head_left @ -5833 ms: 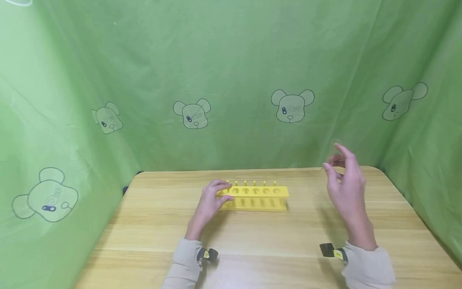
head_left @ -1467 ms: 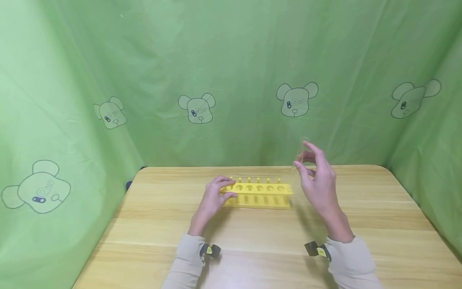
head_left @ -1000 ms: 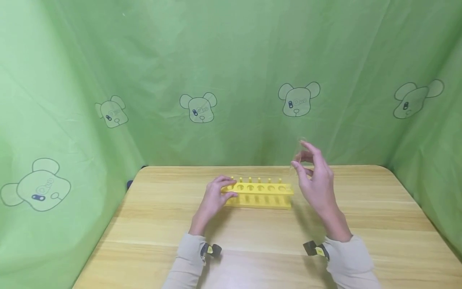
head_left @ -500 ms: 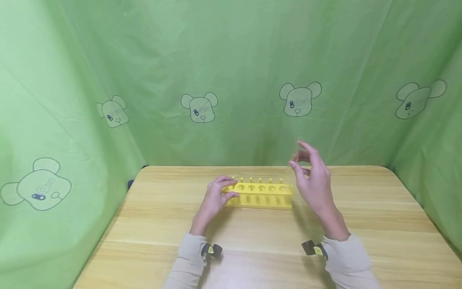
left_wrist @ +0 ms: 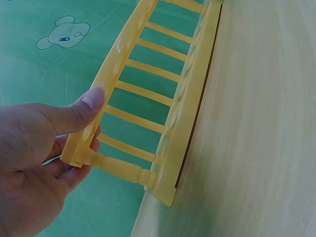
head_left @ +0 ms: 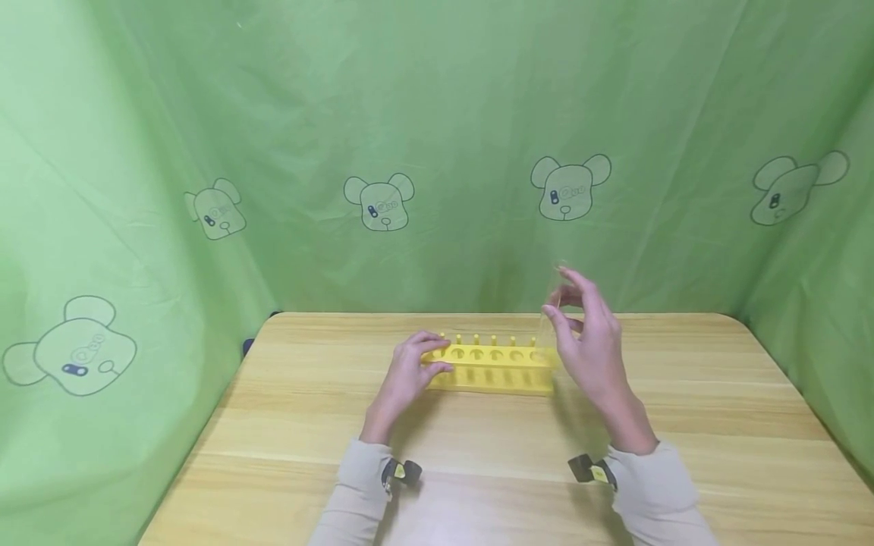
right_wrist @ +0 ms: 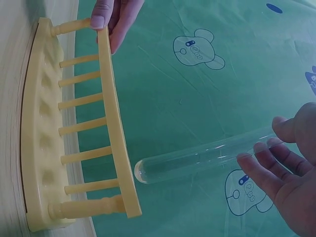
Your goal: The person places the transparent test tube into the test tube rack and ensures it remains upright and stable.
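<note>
Green bear-print cloth backs the wooden desk. Near its far edge, your left hand pinches the yellow test-tube rack; your right hand holds a glass test tube poised just short of its rightmost hole. All holes remain empty.

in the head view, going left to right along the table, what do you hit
left hand → yellow rack → clear tube, pinched near its top → right hand

Left hand grips the yellow rack's end on the table.
</note>
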Demonstrator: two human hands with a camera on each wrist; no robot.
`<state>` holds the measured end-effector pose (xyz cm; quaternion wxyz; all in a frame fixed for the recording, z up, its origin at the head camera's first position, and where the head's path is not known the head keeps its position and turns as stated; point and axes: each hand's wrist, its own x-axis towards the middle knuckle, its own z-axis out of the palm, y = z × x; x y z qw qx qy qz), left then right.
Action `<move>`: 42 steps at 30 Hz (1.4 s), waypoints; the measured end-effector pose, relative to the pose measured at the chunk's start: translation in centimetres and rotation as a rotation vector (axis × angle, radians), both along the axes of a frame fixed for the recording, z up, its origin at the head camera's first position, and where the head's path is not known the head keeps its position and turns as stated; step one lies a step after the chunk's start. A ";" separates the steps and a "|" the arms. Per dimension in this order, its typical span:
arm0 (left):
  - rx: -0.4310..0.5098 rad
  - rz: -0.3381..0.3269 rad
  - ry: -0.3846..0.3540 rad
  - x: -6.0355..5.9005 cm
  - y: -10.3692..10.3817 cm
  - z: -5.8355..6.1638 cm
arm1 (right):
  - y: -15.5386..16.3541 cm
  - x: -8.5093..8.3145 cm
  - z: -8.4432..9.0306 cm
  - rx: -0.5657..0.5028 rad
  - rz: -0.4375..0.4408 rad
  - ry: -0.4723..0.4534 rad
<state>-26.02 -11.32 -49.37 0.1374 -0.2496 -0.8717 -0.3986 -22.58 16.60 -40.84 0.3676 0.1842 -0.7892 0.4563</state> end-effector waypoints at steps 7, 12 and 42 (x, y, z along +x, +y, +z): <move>-0.004 0.001 -0.003 -0.1 0.0 -0.1 | -0.2 -0.1 -0.2 0.006 0.009 -0.002; 0.002 -0.002 -0.004 -0.1 0.0 -0.1 | -0.6 -0.2 -0.3 0.010 0.025 -0.002; -0.006 0.004 0.030 0.0 0.0 -0.1 | -1.7 -0.6 -0.1 0.014 0.053 -0.001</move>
